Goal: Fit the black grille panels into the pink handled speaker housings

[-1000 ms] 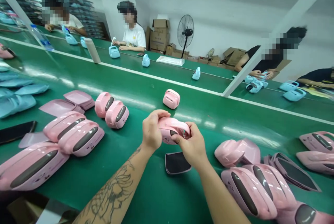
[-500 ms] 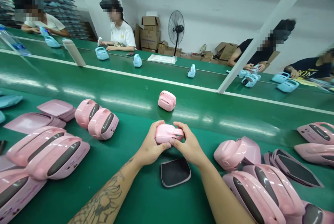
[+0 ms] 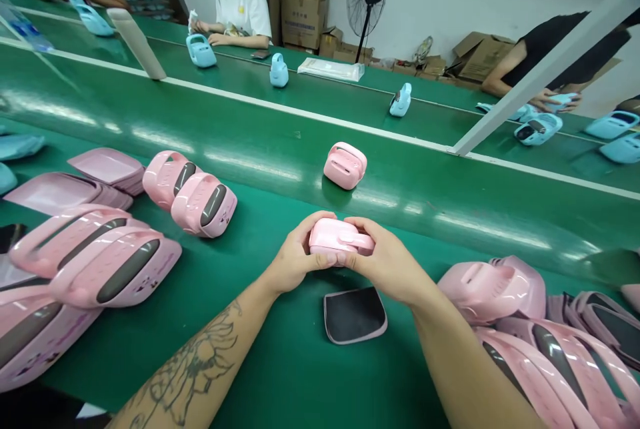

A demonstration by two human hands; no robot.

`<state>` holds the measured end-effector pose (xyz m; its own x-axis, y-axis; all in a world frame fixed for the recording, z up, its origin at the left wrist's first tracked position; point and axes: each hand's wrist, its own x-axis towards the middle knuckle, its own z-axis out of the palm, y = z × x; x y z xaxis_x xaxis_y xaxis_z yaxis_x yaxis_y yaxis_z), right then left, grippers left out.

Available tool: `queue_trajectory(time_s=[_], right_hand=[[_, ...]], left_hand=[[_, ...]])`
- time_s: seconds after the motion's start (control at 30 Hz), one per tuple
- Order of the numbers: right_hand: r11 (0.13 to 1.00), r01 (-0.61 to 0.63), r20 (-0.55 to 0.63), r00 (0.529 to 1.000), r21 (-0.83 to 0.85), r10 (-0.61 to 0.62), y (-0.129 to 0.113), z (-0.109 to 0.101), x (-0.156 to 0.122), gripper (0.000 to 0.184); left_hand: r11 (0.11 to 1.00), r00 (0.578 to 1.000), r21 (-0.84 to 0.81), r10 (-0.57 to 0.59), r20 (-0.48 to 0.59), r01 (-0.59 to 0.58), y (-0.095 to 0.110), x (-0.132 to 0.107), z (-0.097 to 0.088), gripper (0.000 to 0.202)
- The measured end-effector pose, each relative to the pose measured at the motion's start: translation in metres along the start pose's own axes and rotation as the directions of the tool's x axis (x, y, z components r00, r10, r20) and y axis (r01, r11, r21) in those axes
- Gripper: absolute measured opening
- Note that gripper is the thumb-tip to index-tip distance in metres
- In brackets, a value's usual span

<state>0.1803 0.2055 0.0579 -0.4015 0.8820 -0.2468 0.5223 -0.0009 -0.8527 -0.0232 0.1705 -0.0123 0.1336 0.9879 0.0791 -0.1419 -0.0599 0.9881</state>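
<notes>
Left hand and right hand now meet, fingers pressed around a pink plastic case.

A long green counter was seen running across the frame, bordered along its far side by a white strip. Glossy pink casings were heaped at the left and lower right, and shallow pink trays were stacked at centre left. Pale blue shells were laid at the left edge. A single pink casing was set near the middle, and a dark-faced panel was placed flat at lower centre. A second green counter was seen beyond, carrying pale blue units.
</notes>
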Motion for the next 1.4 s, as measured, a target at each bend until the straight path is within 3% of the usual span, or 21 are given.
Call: queue_trajectory(time_s=[0.13,0.27,0.5,0.67,0.77,0.83,0.97,1.07,1.17,1.27,1.33,1.4], right_hand=[[0.988,0.064,0.042,0.997,-0.138,-0.059,-0.005,-0.002,0.002,0.058],[0.959,0.092,-0.001,0.995,-0.266,-0.095,-0.005,0.002,0.005,0.059],[0.917,0.123,0.039,0.992,-0.380,-0.117,-0.011,0.004,0.003,0.058],[0.901,0.151,0.113,0.987,-0.406,-0.115,-0.032,0.002,0.010,0.045],[0.894,0.181,0.207,0.973,-0.410,-0.103,-0.044,-0.001,0.018,0.027],[0.881,0.180,0.230,0.970,-0.438,-0.083,-0.048,-0.004,0.022,0.024],[0.829,0.161,0.184,0.980,-0.535,-0.071,-0.048,-0.007,0.020,0.039],[0.789,0.175,0.163,0.982,-0.589,-0.096,-0.043,-0.003,0.009,0.038],[0.764,0.189,0.163,0.980,-0.617,-0.111,-0.036,0.004,-0.002,0.042],[0.756,0.181,0.152,0.982,-0.630,-0.109,-0.031,0.011,-0.001,0.059],[0.758,0.180,0.133,0.983,-0.626,-0.123,-0.035,0.016,0.002,0.065],[0.767,0.197,0.101,0.980,-0.610,-0.172,-0.049,0.018,-0.001,0.061]], left_hand=[[1.000,0.998,-0.011,0.015,-0.060,-0.016,-0.001,-0.001,0.007,0.076],[1.000,0.993,0.004,0.013,-0.118,-0.013,-0.002,-0.001,0.009,0.078],[0.997,0.984,0.069,0.042,-0.171,-0.030,-0.002,0.001,0.007,0.078],[0.985,0.924,0.171,0.095,-0.371,-0.032,0.003,0.010,0.024,0.071],[0.976,0.892,0.220,0.108,-0.440,-0.010,0.009,0.018,0.037,0.070],[0.971,0.872,0.239,0.114,-0.476,0.004,0.012,0.023,0.043,0.070],[0.962,0.852,0.273,0.141,-0.504,0.002,0.013,0.025,0.049,0.065],[0.957,0.845,0.289,0.148,-0.514,0.008,0.009,0.020,0.053,0.055],[0.962,0.839,0.269,0.113,-0.532,0.040,0.004,0.017,0.055,0.047],[0.975,0.829,0.210,0.055,-0.556,0.077,-0.001,0.022,0.054,0.043],[0.981,0.817,0.172,0.023,-0.576,0.094,0.004,0.026,0.053,0.044],[0.983,0.810,0.155,0.015,-0.587,0.094,0.021,0.025,0.055,0.046]])
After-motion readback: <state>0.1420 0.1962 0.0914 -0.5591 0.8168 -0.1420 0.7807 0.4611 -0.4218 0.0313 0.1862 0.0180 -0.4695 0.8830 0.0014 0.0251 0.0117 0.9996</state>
